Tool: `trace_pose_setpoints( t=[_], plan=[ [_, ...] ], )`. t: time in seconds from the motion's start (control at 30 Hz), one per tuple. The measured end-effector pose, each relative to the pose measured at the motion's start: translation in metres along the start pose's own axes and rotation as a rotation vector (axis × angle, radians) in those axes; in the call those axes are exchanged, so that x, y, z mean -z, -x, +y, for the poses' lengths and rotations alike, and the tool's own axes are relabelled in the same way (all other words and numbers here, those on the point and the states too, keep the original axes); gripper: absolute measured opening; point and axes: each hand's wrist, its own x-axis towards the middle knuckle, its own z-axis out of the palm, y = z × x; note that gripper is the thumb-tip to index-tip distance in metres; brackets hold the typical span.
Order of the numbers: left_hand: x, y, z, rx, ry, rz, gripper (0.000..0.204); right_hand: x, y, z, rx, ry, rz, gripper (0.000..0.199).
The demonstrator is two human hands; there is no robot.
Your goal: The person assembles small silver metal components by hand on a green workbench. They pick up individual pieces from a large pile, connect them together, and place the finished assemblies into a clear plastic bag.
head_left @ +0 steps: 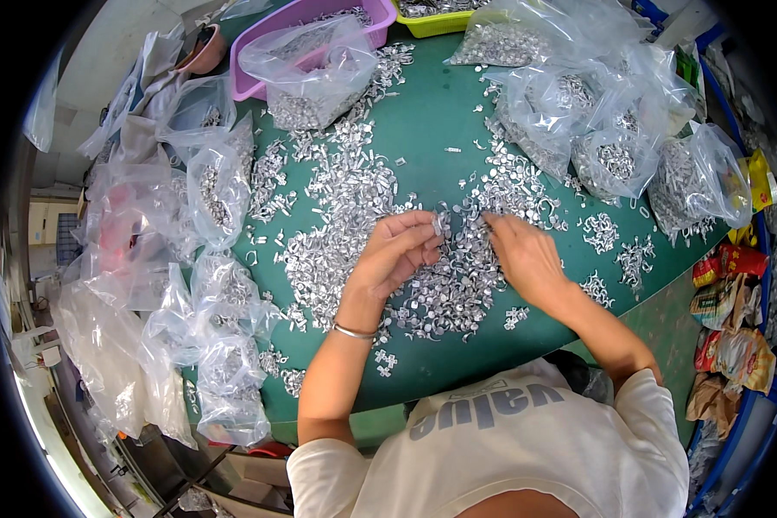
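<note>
A wide heap of small silver metal pieces (449, 293) covers the middle of the green table (432, 104). Above the heap's middle, my left hand (397, 250), with a metal bangle at its wrist, is closed, its thumb and fingertips pinching a small silver metal piece (441, 226). My right hand (528, 263) lies at the heap's right side, fingers bent together with their tips down among the pieces. Whatever those fingertips grip is too small to make out. A second spread of loose silver pieces (337, 233) lies left of my left hand.
Clear bags of metal pieces stand at the back right (613, 160) and along the left edge (233, 371). A purple basket (246, 52) and a yellow-green basket (432, 24) sit at the far edge. Small separate piles (635, 262) lie on the right.
</note>
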Motion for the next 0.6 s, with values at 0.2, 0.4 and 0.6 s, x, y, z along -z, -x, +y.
trace_pose_setpoints(
  t=[0.2,0.4,0.6],
  plan=[
    [0.000,0.008,-0.001,0.044,-0.199,0.032,0.015,0.016,0.007,-0.004,0.011,-0.332,-0.183,0.019],
    [-0.012,0.000,-0.003,-0.457,-1.271,0.267,0.014,0.029,-0.046,0.007,-0.189,-0.154,-0.100,0.011],
    [-0.004,-0.039,0.002,-0.700,-1.421,0.339,0.013,0.007,-0.085,0.034,-0.235,-0.403,-0.136,0.020]
  ],
)
